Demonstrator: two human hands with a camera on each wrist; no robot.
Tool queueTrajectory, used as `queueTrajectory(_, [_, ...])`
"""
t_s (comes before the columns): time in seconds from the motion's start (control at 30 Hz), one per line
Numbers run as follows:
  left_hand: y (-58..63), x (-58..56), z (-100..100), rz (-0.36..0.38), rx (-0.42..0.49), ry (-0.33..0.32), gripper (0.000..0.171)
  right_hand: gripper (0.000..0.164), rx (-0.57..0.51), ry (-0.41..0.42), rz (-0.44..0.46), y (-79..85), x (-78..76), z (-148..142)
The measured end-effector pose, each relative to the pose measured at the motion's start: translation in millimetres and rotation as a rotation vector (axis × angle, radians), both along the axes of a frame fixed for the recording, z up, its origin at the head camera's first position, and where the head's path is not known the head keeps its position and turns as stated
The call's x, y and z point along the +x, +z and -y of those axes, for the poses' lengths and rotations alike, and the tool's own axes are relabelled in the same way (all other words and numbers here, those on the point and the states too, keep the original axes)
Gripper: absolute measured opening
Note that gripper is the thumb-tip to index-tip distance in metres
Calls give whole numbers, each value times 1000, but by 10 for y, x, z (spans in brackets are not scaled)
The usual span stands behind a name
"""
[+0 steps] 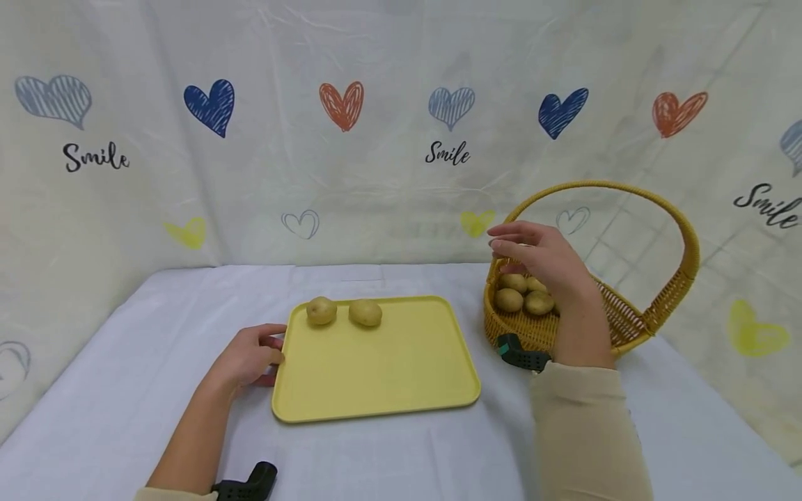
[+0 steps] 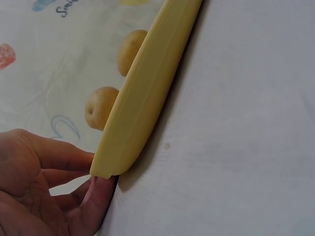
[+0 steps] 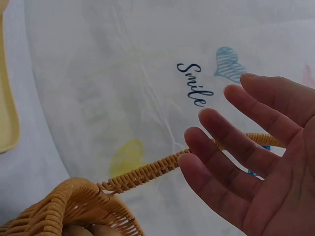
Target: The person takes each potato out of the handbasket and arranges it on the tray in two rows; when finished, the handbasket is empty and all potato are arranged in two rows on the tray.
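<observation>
My left hand (image 1: 250, 356) is at the left edge of a yellow rectangular tray (image 1: 382, 376). In the left wrist view, its fingers grip the tray's rim (image 2: 106, 164), one above and one tucked at the underside. Two potatoes (image 1: 321, 311) (image 1: 365, 313) sit side by side along the tray's far edge, toward its left corner. Over a wicker basket (image 1: 626, 321) on the right, my right hand (image 1: 545, 257) hovers with loosely bent fingers and nothing in them. Several potatoes (image 1: 509, 300) lie in that basket, partly hidden by my wrist.
The basket's tall arched handle (image 1: 689, 243) rises behind and to the right of my right hand. White cloth (image 1: 401, 459) covers the table. Behind it hangs a pale sheet (image 1: 388, 188) printed with hearts and "Smile".
</observation>
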State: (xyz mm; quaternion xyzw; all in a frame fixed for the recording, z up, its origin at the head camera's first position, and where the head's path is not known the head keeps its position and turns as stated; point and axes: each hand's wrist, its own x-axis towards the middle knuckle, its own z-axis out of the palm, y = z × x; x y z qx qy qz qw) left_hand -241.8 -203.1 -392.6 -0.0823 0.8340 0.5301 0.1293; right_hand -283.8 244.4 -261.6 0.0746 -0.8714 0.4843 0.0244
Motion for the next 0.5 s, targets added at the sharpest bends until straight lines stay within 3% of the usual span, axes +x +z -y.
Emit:
queueTrajectory(0.3, [-12, -5, 2, 6, 2, 6, 65, 51, 86, 79, 75, 103, -98, -156])
queueTrajectory(0.5, [-12, 0, 1, 6, 5, 5, 64, 52, 194, 52, 122, 103, -154, -299])
